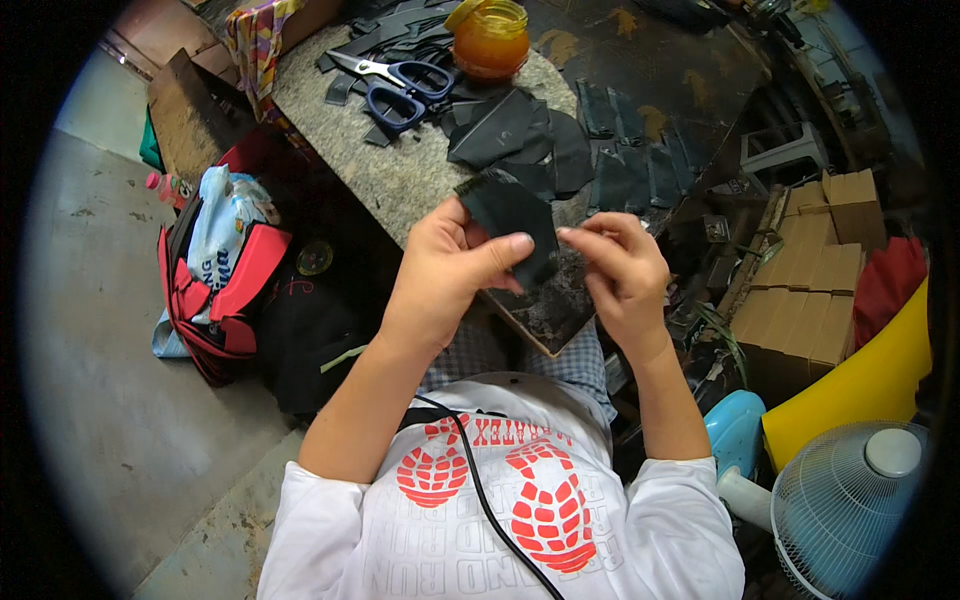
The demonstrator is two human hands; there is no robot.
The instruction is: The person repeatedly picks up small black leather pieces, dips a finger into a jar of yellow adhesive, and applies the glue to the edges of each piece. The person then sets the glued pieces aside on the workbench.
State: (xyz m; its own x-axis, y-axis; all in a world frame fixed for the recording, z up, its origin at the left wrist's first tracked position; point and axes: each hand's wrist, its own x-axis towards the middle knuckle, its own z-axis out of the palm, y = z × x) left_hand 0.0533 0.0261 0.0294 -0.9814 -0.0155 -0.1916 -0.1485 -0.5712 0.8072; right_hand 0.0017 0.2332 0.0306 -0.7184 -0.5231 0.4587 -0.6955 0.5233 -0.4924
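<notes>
As the fabric (512, 218) looks light, bendy, best edge-held, left hand (445, 260) grips it, right hand (628, 265) curling alongside, hold unclear.

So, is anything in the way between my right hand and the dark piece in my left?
Nothing visible is: the right hand is right beside the dark piece, and the scissors lie well beyond both.
</notes>
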